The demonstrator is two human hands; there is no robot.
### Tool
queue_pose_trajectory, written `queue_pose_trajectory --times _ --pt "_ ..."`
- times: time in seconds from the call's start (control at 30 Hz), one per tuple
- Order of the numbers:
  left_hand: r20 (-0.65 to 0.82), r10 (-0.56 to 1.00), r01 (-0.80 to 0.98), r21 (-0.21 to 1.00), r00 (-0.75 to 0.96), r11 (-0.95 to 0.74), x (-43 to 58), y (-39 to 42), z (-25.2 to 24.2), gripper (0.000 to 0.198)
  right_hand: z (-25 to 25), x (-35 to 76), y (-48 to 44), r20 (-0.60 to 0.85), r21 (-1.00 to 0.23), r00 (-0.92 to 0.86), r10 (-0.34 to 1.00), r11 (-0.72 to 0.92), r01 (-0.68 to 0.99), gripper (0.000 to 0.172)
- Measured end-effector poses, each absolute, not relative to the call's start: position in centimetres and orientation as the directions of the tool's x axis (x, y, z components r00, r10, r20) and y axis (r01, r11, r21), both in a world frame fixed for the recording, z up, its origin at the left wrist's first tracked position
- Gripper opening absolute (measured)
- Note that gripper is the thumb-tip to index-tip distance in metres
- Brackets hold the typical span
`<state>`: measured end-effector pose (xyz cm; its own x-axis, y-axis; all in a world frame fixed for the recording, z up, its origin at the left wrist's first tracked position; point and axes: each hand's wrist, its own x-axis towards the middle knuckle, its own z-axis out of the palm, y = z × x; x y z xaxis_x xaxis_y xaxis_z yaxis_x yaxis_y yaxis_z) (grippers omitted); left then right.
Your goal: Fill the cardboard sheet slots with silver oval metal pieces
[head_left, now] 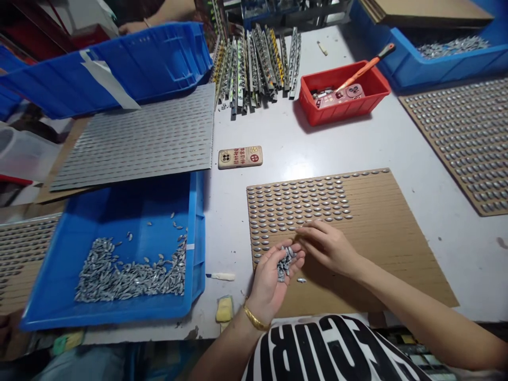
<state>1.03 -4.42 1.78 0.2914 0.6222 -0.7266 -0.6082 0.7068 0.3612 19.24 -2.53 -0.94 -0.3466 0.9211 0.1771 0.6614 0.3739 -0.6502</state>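
While the left hand (270,288) cups a little heap of silver pieces (286,263) in its palm, the right hand (327,248) sits just beside the heap, bunched up over the brown cardboard sheet (391,248). Whether it pinches anything, I cannot tell.

Left hand (273,290) cupping small silver oval pieces (286,263), right hand (327,247) just beside them, over a slotted cardboard sheet (381,248), blue bin (197,248) on the bench (278,159)

A small factory workshop, by the look of it; a long white workbench (301,153) runs through the room; blue plastic crates (107,317) hold small silver pieces (130,275); slotted cardboard boards (397,254) carry rows of them; a co-worker's hand (133,27) shows beyond.
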Motion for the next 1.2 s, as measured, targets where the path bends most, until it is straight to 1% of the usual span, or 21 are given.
queue_pose_trajectory --times 0.07,0.13,0.2,0.27,0.33,0.43,0.5,0.57,0.63,0.7,0.77,0.9,0.97,1.07,1.2 --pt "-0.707 0.646 -0.620 0.376 0.290 0.689 1.2 -4.5 1.7 0.020 0.1 18.7 -2.8 0.142 -0.712 -0.392 0.909 0.369 0.597 0.031" --pt "-0.687 0.666 -0.620 0.396 0.290 0.678 1.5 -4.4 1.7 0.018 0.9 18.3 -2.9 0.097 -0.718 -0.438 0.894 0.368 0.591 0.030" --pt "-0.684 0.667 -0.609 0.403 0.296 0.683 1.6 -4.4 1.7 0.019 1.3 18.2 -2.9 0.056 -0.724 -0.455 0.889 0.350 0.594 0.024" --pt "-0.694 0.657 -0.602 0.399 0.296 0.692 1.7 -4.4 1.7 0.021 1.4 18.4 -2.8 0.035 -0.766 -0.444 0.895 0.310 0.563 0.015" --pt "-0.703 0.649 -0.596 0.398 0.290 0.697 1.7 -4.4 1.7 0.021 1.3 18.7 -3.0 0.024 -0.836 -0.412 0.911 0.245 0.492 0.009" --pt "-0.708 0.647 -0.580 0.411 0.283 0.703 1.8 -4.5 1.7 0.018 0.9 19.2 -3.5 -0.046 -0.936 -0.320 0.946 0.072 0.345 0.012" --pt "-0.716 0.636 -0.554 0.417 0.288 0.720 1.8 -4.4 1.7 0.020 0.4 19.6 -3.9 -0.109 -0.965 -0.247 0.963 -0.043 0.259 0.014" --pt "-0.731 0.620 -0.523 0.423 0.285 0.740 1.7 -4.3 1.8 0.022 -0.2 20.2 -4.2 -0.135 -0.971 -0.171 0.976 -0.097 0.217 0.015" --pt "-0.756 0.598 -0.505 0.419 0.266 0.755 1.5 -4.1 2.0 0.022 -0.7 20.9 -4.3 -0.110 -0.959 -0.094 0.989 -0.081 0.271 0.015" --pt "-0.773 0.584 -0.516 0.404 0.249 0.755 1.4 -3.9 2.2 0.021 -1.1 21.5 -4.1 -0.043 -0.916 -0.036 0.998 -0.025 0.400 0.014" --pt "-0.764 0.587 -0.563 0.371 0.268 0.739 1.4 -3.8 2.4 0.019 -1.5 21.8 -3.7 0.024 -0.853 -0.022 0.999 0.032 0.521 0.014" --pt "-0.745 0.528 -0.632 0.188 0.407 0.752 1.7 -4.1 2.3 0.017 -2.4 21.5 -2.8 0.125 -0.772 -0.098 0.987 0.159 0.615 0.014" --pt "-0.744 0.504 -0.641 0.134 0.439 0.755 1.7 -4.2 2.2 0.017 -2.8 21.3 -2.5 0.162 -0.731 -0.134 0.978 0.210 0.649 0.015" --pt "-0.744 0.516 -0.654 0.142 0.426 0.743 1.4 -4.4 2.0 0.019 -3.3 21.3 -2.2 0.187 -0.665 -0.162 0.969 0.246 0.705 0.016" --pt "-0.751 0.538 -0.614 0.229 0.381 0.755 1.1 -4.6 1.9 0.022 -3.4 21.7 -2.0 0.172 -0.580 -0.207 0.963 0.269 0.769 0.017"
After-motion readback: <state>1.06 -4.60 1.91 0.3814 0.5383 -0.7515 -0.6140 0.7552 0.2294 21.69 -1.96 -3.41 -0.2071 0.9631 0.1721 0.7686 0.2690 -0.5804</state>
